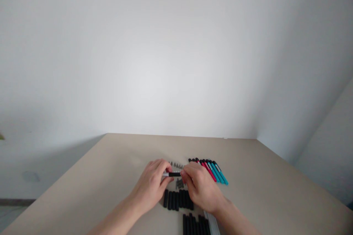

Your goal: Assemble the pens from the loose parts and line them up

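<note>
**Black-and-white pen piece [174, 174] gripped from both ends, just beyond the black tube row**

The pen piece is held crosswise and roughly level, a little past the far side of the black tube row [180, 198]. The left hand [151, 180] has its thumb and fingers curled onto the white end, coming in from the left of the black tube row. The right hand [199, 185] pinches the black end, reaching in from the right of that row (how much of the piece runs on inside this hand is hidden).

Between the pen piece and the black tube row lies a cluster of small dark grey parts [180, 183], too small to make out well. Farther beyond the row, past the hands, small grey pointed tips [177, 165] stand in a line, partly covered by the fingers.

Beyond and to the right of the black tube row, red and teal pens [210, 172] with black ends lie side by side at a slant. Nearer than the row, toward the person, is a second set of black tubes [194, 226], with white strips [212, 224] along its right side. Under the row spreads a beige table [96, 191]; well behind it rises a pale wall [165, 62].
</note>
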Available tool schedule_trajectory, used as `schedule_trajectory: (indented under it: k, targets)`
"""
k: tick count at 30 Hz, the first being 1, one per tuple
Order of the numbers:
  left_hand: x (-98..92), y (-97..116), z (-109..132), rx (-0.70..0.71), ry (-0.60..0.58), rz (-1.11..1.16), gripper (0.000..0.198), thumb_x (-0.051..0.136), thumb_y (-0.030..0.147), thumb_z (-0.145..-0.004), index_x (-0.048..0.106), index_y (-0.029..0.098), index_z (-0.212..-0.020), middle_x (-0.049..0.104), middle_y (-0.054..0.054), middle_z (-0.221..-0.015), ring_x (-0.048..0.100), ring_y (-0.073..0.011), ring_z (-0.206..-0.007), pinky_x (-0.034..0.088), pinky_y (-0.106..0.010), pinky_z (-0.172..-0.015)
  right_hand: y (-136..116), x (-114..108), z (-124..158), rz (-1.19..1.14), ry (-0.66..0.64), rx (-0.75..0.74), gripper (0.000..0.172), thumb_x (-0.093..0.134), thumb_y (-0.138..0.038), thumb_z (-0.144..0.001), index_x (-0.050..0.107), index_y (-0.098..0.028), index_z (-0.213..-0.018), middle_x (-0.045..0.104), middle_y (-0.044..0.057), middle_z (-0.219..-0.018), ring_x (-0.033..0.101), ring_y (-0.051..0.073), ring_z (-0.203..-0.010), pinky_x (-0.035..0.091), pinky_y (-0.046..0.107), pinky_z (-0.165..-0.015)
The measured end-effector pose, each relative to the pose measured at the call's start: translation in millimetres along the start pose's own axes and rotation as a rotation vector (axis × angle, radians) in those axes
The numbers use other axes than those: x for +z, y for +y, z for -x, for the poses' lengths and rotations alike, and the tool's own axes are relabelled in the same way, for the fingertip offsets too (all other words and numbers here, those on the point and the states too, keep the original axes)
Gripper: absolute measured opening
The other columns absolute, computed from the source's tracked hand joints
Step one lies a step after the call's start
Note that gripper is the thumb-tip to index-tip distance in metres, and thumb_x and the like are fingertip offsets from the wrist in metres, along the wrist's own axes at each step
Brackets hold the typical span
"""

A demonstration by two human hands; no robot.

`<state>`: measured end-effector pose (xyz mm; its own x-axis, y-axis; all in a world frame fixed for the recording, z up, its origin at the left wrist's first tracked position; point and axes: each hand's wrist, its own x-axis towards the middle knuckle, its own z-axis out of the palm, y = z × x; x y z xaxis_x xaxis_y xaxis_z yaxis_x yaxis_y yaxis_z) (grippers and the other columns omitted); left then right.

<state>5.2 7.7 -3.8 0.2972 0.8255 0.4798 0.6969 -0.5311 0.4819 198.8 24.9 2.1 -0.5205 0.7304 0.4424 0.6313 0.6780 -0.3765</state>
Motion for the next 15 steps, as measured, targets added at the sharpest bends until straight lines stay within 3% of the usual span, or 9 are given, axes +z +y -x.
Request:
schedule_trajectory:
  k: [3,5,7,10,12,15]
  targets:
    - [-2.6,2.6,-0.6,0.04,-0.035,-0.025,0.012,0.052,0.016,-0.09,0.059,0.021,-0.097,0.062,-0.004,-0.091,0.056,-0.0211,-0.088,0.044,-0.037,-0.081,-0.5,-0.6,-1.2,0.001,0.02,-0.012,0.03,0.037,-0.014,-0.092,0.048,-0.019,-0.064,0.055,0.003,-0.064,0.049,0.016,-0.064,0.031,0.027,-0.059]
    - [-3.9,3.8,-1.8,0.067,-0.052,-0.062,0.013,0.049,0.016,-0.091,0.06,0.021,-0.088,0.061,-0.003,-0.087,0.056,-0.0211,-0.087,0.043,-0.037,-0.081,-0.5,-0.3,-1.4,0.01,0.027,-0.012,0.03,0.037,-0.014,-0.092,0.047,-0.019,-0.064,0.055,0.003,-0.064,0.049,0.016,-0.064,0.03,0.027,-0.059]
    - [-4.4,4.1,-2.7,0.052,-0.022,-0.08,0.009,0.055,0.014,-0.087,0.058,0.019,-0.08,0.06,-0.003,-0.086,0.055,-0.0212,-0.086,0.043,-0.036,-0.079,-0.4,0.2,-1.2,0.011,0.022,-0.012,0.029,0.037,-0.015,-0.091,0.047,-0.019,-0.064,0.055,0.003,-0.064,0.049,0.016,-0.064,0.03,0.026,-0.059]
    - [-4.7,3.8,-2.6,0.039,0.015,-0.068,0.009,0.062,0.015,-0.082,0.058,0.019,-0.089,0.06,-0.004,-0.092,0.054,-0.0222,-0.09,0.044,-0.036,-0.081,0.2,1.2,-0.3,0.005,0.021,-0.014,0.029,0.038,-0.014,-0.091,0.047,-0.019,-0.064,0.054,0.003,-0.063,0.049,0.016,-0.064,0.029,0.026,-0.058]
    - [-4.7,3.3,-1.7,0.079,0.007,-0.074,0.009,0.056,0.017,-0.087,0.06,0.02,-0.094,0.06,-0.006,-0.096,0.054,-0.0223,-0.092,0.044,-0.038,-0.083,0.8,1.6,0.2,0.005,0.034,-0.015,0.028,0.038,-0.013,-0.09,0.048,-0.019,-0.064,0.055,0.003,-0.064,0.049,0.016,-0.064,0.03,0.026,-0.058]
    - [-3.9,1.9,-0.6,0.105,0.017,-0.098,0.015,0.05,0.015,-0.09,0.062,0.02,-0.083,0.059,-0.006,-0.099,0.053,-0.0228,-0.096,0.044,-0.039,-0.085,1.3,1.4,0.1,0.008,0.049,-0.02,0.029,0.038,-0.013,-0.09,0.049,-0.019,-0.064,0.055,0.003,-0.064,0.049,0.016,-0.064,0.03,0.026,-0.058]
